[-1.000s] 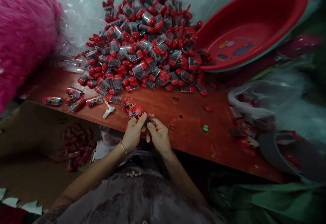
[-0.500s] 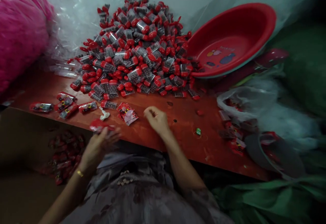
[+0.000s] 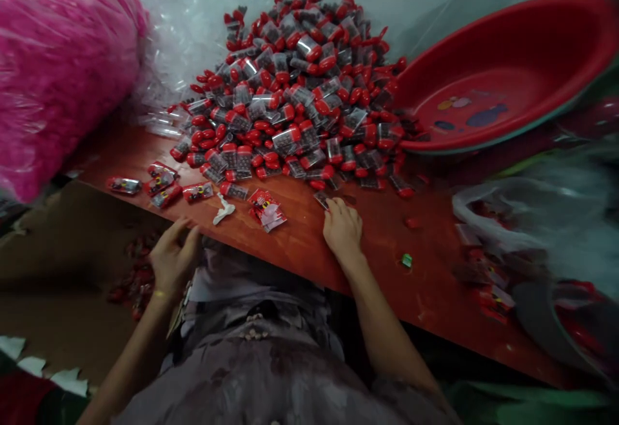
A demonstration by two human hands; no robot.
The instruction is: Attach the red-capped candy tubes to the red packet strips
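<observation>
A big heap of small clear tubes with red caps (image 3: 300, 96) lies on the red wooden table (image 3: 425, 283). My right hand (image 3: 342, 226) rests on the table at the heap's front edge, fingers curled onto one loose tube (image 3: 321, 200). My left hand (image 3: 174, 258) hangs open at the table's near edge, above a brown cardboard box (image 3: 72, 296) with red wrapped packs (image 3: 135, 276) in it. A small stack of red labels (image 3: 267, 209) lies between my hands.
A red basin (image 3: 507, 70) leans at the back right. A pink bag (image 3: 58, 70) fills the left. Several wrapped packs (image 3: 164, 186) lie on the table's left end. Clear plastic bags (image 3: 507, 218) and a dark bowl (image 3: 546, 322) sit at the right.
My hands parted. The left one carried a red wrapped pack down toward the box and now holds nothing. The right one moved forward to the heap's edge.
</observation>
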